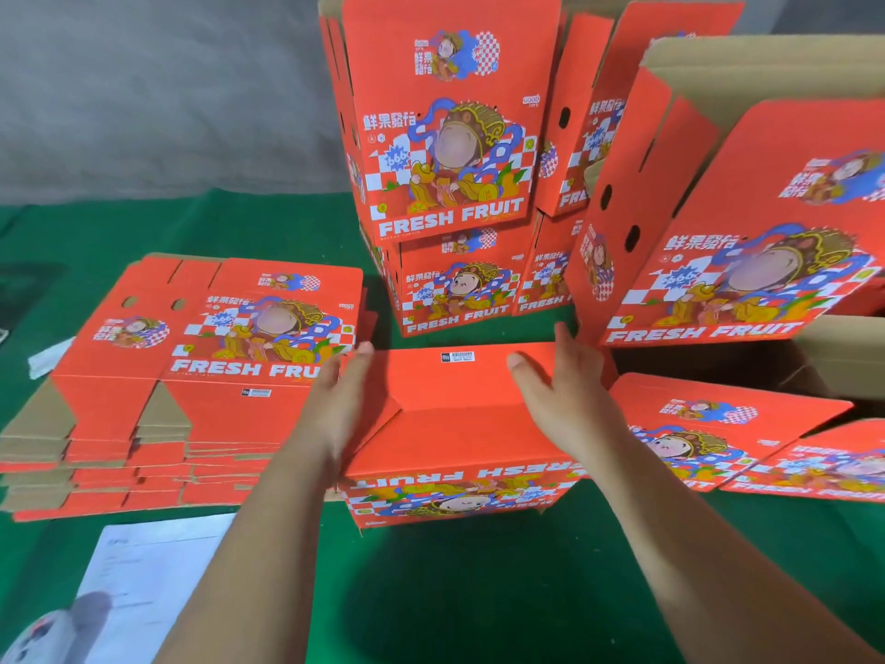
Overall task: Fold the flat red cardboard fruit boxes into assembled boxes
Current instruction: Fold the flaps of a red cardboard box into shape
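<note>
Head view: a red box [459, 424] is being worked upside down on the green table [479, 591], its "FRESH FRUIT" print inverted on the near face and its bottom flaps turned upward. The left hand [342, 404] is laid flat against the box's left flap edge, fingers straight, nothing gripped. The right hand [570, 381] is pressed flat on the right side of the top panel, fingers straight and thumb spread, nothing curled round. Between the two hands the folded flaps and a small barcode label [457, 357] are seen.

Just left of the left hand, a stack of flat boxes [191, 366] is piled, its nearest edge almost touching the fingertips. Beyond both hands, assembled boxes [440, 136] are stacked high. Right of the right hand, a tilted box [747, 232] is leaning close over the wrist, with further boxes [709, 433] lying just beside the forearm. Open green surface is left only nearer than the hands, where a white paper sheet [153, 567] is lying at the left.
</note>
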{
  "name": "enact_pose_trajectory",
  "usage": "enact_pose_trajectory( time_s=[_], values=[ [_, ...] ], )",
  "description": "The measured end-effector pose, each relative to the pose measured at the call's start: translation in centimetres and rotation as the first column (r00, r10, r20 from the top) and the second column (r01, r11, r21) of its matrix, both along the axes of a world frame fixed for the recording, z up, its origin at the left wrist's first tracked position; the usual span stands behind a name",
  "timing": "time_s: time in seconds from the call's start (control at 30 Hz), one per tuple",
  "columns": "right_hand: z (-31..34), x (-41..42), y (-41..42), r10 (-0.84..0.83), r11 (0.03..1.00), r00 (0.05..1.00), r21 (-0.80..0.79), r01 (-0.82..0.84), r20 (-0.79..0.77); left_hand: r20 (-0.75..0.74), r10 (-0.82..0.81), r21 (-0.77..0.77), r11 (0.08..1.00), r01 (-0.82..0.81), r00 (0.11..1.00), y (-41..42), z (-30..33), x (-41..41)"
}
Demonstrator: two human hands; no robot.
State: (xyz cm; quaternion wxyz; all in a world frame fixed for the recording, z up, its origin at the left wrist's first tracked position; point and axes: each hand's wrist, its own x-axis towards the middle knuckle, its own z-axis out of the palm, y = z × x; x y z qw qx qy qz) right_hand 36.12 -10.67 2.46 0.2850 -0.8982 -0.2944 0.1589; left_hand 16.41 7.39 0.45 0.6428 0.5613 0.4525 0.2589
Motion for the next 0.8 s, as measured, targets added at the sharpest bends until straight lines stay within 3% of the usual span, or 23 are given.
enact_pose_trajectory(
  time_s=[0.07,0.13,0.2,0.27,0.33,0.4,0.47,0.5,0.57,0.63,0.7,0.8],
  values=[
    [0.5,0.0,-0.5,-0.036,0.998,0.987,0.053,0.045,-0.158,0.020,0.054,-0.259,0.965,-0.047,0.998,0.5,-0.5,0.3],
    [1.1,-0.2,-1.0,-0.049,0.988,0.980,0.135,0.076,-0.192,-0.030,0.134,-0.371,0.919,-0.135,0.991,-0.1,-0.7,0.4],
    [1.6,-0.4,-1.5,-0.084,0.959,0.981,0.252,0.127,-0.175,-0.020,0.240,-0.335,0.913,-0.233,0.970,-0.7,0.4,-0.3],
    [2.4,-0.5,-1.8,-0.118,0.902,0.977,0.393,0.180,-0.178,0.024,0.205,-0.245,0.950,-0.193,0.978,-1.1,2.0,-1.7],
    [3.2,-0.5,-2.1,-0.140,0.840,0.979,0.506,0.197,-0.149,0.192,0.182,-0.193,0.971,-0.144,0.964,-2.8,3.4,-2.0],
    [3.5,-0.2,-2.3,-0.142,0.805,0.984,0.566,0.178,-0.108,0.410,0.253,-0.196,0.963,-0.187,0.876,-4.5,4.0,-2.5],
    [3.6,-0.2,-2.5,-0.106,0.780,0.991,0.611,0.137,-0.087,0.484,0.290,-0.195,0.956,-0.221,0.826,-5.3,3.7,-3.5],
    [3.5,-0.3,-2.6,-0.071,0.760,0.995,0.641,0.102,-0.073,0.430,0.294,-0.237,0.949,-0.207,0.854,-4.9,3.2,-3.4],
    [3.1,-0.2,-2.8,-0.009,0.750,1.000,0.661,0.008,-0.003,0.321,0.154,-0.417,0.909,-0.007,0.934,-4.0,3.2,-3.1],
    [2.3,0.3,-3.1,0.046,0.772,0.998,0.632,-0.059,0.037,0.381,0.044,-0.528,0.831,0.178,0.924,-4.4,2.1,-3.5],
    [1.8,1.3,-3.2,0.099,0.799,0.995,0.593,-0.100,0.035,0.422,0.067,-0.453,0.879,0.146,0.904,-5.1,0.7,-3.8],
    [1.3,2.1,-2.2,0.113,0.882,0.977,0.435,-0.183,0.181,0.465,0.078,-0.167,0.986,0.001,0.882,-6.1,-0.7,-3.0]
  ],
)
